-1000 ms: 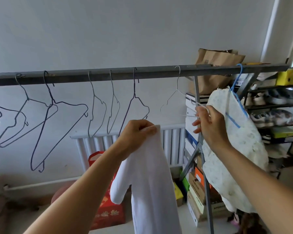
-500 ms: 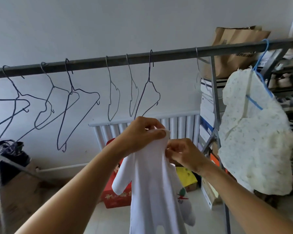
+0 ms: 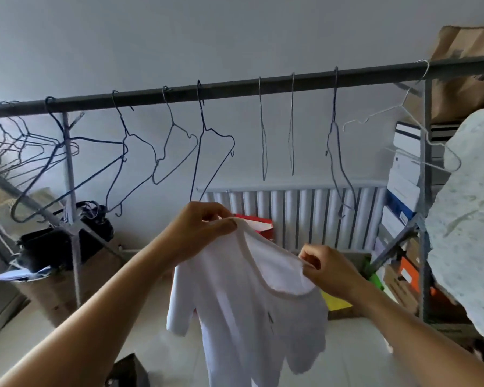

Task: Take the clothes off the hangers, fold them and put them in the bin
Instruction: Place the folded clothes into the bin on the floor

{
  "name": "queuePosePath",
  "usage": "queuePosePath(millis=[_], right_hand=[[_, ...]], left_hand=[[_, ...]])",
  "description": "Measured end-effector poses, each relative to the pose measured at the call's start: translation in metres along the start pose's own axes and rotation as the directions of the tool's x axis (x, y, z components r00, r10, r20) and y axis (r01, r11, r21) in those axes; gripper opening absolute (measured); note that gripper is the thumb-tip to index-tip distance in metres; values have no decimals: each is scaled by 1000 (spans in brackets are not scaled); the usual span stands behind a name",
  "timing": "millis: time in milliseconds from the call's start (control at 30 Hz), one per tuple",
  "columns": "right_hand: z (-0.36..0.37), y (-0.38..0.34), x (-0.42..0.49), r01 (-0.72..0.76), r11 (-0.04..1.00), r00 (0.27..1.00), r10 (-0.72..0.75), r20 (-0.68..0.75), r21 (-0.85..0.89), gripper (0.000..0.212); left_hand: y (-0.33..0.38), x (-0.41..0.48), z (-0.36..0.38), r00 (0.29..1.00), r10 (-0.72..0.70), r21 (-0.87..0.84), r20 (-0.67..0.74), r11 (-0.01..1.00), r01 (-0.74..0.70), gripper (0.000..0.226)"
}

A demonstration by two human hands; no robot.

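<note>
Holds a white shirt (image 3: 249, 303) up in the air by its neckline, clear of every hanger, below the rail (image 3: 235, 85) and in front of the radiator (image 3: 305, 213). Grips the upper end of the collar with the left hand (image 3: 199, 230), thumb and fingers curled over the hem. Pinches the lower end with the right hand (image 3: 330, 272), fingers curled round the fabric. Stretches the neck opening between the two, with one short sleeve drooping at the left and the body falling past the lower edge of view. Bears a small dark mark on the chest, too faint to read as print or letters. Along the rail, carries a row of bare dark wire hangers (image 3: 204, 127), bunched and tangled at the far left, then a bare white hanger (image 3: 402, 105) near the right post. At the far right, hangs a pale patterned garment (image 3: 464, 219). Just left of it, stacks white, blue and orange boxes (image 3: 403, 169) with labels too blurred to read, below a brown paper bag (image 3: 464, 51). Leaves a black bag (image 3: 48, 247) low at the left, beside the rail's post.
</note>
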State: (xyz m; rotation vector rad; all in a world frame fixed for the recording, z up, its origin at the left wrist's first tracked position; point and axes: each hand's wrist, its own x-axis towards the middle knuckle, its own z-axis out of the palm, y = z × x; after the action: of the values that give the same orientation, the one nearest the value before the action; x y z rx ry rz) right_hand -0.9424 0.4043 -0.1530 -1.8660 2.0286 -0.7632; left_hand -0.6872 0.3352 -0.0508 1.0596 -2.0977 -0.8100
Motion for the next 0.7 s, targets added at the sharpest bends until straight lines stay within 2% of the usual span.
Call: queuePosePath(millis=[133,267,367,433,600,700], right_hand=[[9,-13,12,-28,994,999,27,17,102,15],[14,-39,25,34,961,998,-50,50,274,20],[15,-60,36,56,926,990,-100,100,373,14],[14,-74,40,50,905,975,-136,176,423,6],[22,-104,43,-50,816,925,-179,335,575,46],[26,-113,41,-125,722,908,-193,371,680,65]], left_hand=[[-30,-22,-46,996,-58,12,-65,998,59,10],[-60,-43,-84,991,-113,7,-71,993,114,12],[-74,-56,-106,985,-153,29,-83,987,156,12],[-81,-65,-118,975,-209,-24,-80,978,208,9],[-94,-81,-144,963,-258,-78,-81,965,252,20],[-99,-91,-157,963,-251,-174,-94,957,233,43]])
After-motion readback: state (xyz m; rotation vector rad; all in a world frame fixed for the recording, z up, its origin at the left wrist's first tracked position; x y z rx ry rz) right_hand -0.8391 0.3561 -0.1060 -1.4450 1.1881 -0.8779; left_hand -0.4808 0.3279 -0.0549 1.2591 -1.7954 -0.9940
